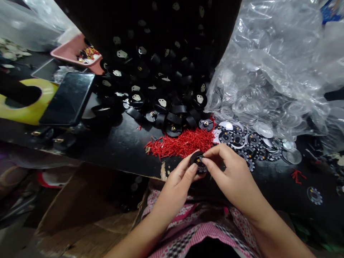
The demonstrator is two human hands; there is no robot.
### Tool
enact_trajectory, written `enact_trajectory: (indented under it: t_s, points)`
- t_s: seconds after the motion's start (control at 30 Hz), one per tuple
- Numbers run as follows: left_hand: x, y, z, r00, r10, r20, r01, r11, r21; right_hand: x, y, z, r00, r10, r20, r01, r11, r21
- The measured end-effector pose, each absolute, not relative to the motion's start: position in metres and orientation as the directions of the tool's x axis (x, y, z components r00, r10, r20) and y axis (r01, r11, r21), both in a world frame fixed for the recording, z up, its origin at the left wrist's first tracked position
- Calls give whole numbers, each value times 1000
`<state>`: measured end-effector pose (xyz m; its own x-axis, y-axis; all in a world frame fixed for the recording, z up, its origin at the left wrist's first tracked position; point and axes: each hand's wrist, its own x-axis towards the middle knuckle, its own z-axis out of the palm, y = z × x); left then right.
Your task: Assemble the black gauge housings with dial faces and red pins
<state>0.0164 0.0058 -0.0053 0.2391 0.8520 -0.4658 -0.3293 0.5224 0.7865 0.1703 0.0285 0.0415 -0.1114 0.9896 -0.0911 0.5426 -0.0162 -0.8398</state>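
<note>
My left hand [180, 176] and my right hand [228, 172] meet at the near edge of a dark table [120, 147]. Both pinch one small round black part with a printed dial face [199, 162]. The left fingers wrap its left rim, and the right thumb and forefinger press on its face. Just behind my hands lies a heap of small red pointers [182, 143]. To the right of it lie loose printed dial discs [242, 139].
A big pile of black round housings [161, 89] fills the table's back. A clear plastic bag of transparent round covers [268, 71] sits at the right. At the left are a black phone [68, 98], a yellow object [32, 107] and a pink tray [72, 50]. A cardboard box [88, 215] stands below the table.
</note>
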Motion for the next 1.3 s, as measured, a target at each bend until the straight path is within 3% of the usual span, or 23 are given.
enact_trajectory:
  t_s: [0.1,0.27,0.47,0.6,0.7,0.77,0.83,0.97,1.1,1.2,1.3]
  points:
    - [13,6,-3,260,861,-436,-211,492,845,171,31,44,-148,981,-127,606,-11,-795]
    - [13,8,-5,302,852,-427,-181,491,852,179,37,40,-178,951,-254,577,-108,-810]
    - [17,10,-8,317,854,-412,-173,479,861,183,33,31,-128,958,-256,608,-128,-784]
    - [16,5,-6,323,869,-374,-24,403,915,189,9,24,-174,935,-309,490,-190,-851]
    - [14,-2,-8,374,840,-392,59,401,914,195,-7,22,-147,950,-275,501,-168,-849]
    - [13,-5,-11,366,831,-419,9,447,895,201,-9,22,-158,959,-237,554,-113,-825]
    - [14,-4,-14,293,843,-452,-137,505,853,208,-4,21,-156,974,-163,663,-19,-748]
    - [17,11,-12,140,876,-461,-454,471,756,216,16,17,-148,987,-68,906,108,-410]
    - [18,31,-15,1,903,-430,-510,370,776,218,32,9,-195,978,-79,967,178,-184]
    - [16,38,-23,-75,895,-439,-496,348,796,219,36,4,-256,964,-71,958,243,-152]
    - [10,30,-17,-98,892,-441,-408,369,835,222,29,1,-306,952,7,929,299,-219]
